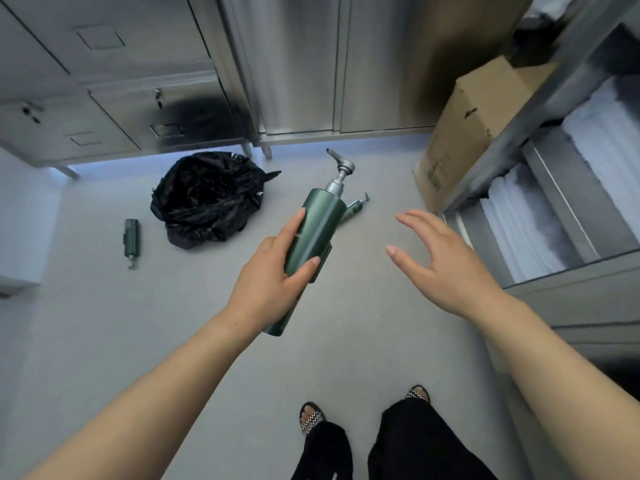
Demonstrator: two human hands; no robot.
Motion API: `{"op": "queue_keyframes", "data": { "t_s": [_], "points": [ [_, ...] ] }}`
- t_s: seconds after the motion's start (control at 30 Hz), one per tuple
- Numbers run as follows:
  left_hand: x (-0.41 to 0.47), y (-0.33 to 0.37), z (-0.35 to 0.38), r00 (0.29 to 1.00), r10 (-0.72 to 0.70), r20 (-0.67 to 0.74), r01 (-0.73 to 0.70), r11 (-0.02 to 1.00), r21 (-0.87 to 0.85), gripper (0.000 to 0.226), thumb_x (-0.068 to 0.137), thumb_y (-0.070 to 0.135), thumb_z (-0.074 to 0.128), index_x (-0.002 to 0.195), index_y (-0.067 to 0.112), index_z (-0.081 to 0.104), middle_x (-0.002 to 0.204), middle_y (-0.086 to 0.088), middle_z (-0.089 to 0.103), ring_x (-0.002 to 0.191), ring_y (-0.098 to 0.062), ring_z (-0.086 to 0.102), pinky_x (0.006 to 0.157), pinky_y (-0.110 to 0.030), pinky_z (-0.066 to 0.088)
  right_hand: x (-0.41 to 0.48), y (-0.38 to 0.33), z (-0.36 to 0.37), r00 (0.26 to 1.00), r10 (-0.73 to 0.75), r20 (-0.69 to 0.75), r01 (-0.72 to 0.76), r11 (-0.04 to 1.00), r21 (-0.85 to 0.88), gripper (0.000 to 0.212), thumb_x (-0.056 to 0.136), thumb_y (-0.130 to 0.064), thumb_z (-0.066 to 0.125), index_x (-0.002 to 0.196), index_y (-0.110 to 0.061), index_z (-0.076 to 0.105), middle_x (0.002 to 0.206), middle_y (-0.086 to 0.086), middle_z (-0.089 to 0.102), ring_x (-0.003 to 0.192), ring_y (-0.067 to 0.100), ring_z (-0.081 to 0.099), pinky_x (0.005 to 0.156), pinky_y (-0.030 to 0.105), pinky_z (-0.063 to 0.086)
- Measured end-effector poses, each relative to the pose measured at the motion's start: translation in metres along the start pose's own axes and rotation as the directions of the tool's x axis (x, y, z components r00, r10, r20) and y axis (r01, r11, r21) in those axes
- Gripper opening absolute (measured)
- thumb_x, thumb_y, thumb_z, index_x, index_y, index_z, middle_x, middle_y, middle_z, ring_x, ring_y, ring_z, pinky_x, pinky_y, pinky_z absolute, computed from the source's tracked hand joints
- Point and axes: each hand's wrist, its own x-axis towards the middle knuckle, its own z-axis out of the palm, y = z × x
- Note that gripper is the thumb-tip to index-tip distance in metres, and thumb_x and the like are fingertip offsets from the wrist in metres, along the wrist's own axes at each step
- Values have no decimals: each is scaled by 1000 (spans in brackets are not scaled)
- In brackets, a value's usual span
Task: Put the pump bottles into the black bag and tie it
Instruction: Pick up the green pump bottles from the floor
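Bottle-loading step: small green bottle (131, 239) lies on floor (104, 323) left of crumpled black bag (207, 199); left hand (273, 275) grips tall pump bottle (318, 220) mid-air, right of bag; third bottle (354, 209) on floor behind; right hand (443, 261) empty, fingers spread. Next likely: open bag mouth, drop bottle in.

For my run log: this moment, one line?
left hand: grips green pump bottle | right hand: open, empty | black bag: on floor | bottle left of bag: lying | bottle right of bag: lying

glossy crinkled plastic bag (207, 199), satin green bottle (311, 230) with metallic pump, brushed steel cabinets (294, 64).
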Motion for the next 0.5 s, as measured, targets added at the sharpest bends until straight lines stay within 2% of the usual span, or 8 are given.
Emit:
{"op": "queue_keyframes", "data": {
  "t_s": [0.07,0.17,0.27,0.43,0.5],
  "points": [
    [13,2,-4,1000,-15,-16,15,1000,-12,69,85,45,58,139,57,16,126,4,54,98,-8,50,79,-26,39,9,1,-4,1000,10,-12,-10,1000,2,55,90,-43,51,138,-18,42,148,-1,37,137,15,31,112,29,24],
    [45,9,0,998,-49,-34,48,999,-21,69,86,43,59,142,52,19,129,4,54,104,-12,54,84,-30,44,32,13,-12,999,25,25,-25,1000,-11,56,91,-44,50,140,-19,39,149,-2,36,137,16,32,112,33,25],
    [94,24,6,997,-73,-35,72,997,-37,70,87,40,59,144,47,21,130,2,56,108,-15,55,90,-33,45,69,30,-29,1000,28,13,-28,1000,2,55,91,-44,50,139,-19,39,148,-2,37,136,16,32,110,28,24],
    [176,56,11,997,-72,-33,70,997,-38,69,85,38,63,143,47,25,124,6,59,98,-11,57,78,-25,42,143,55,-60,999,41,4,-41,998,46,56,91,-45,50,139,-18,40,147,-1,39,135,16,33,108,26,24],
    [204,65,7,999,-47,-20,47,999,-15,69,85,40,62,142,50,25,123,6,59,96,-8,54,77,-23,40,171,61,-68,999,41,-3,-41,998,56,56,90,-46,49,139,-19,40,146,-2,39,135,15,34,106,24,25]
  ]
}}
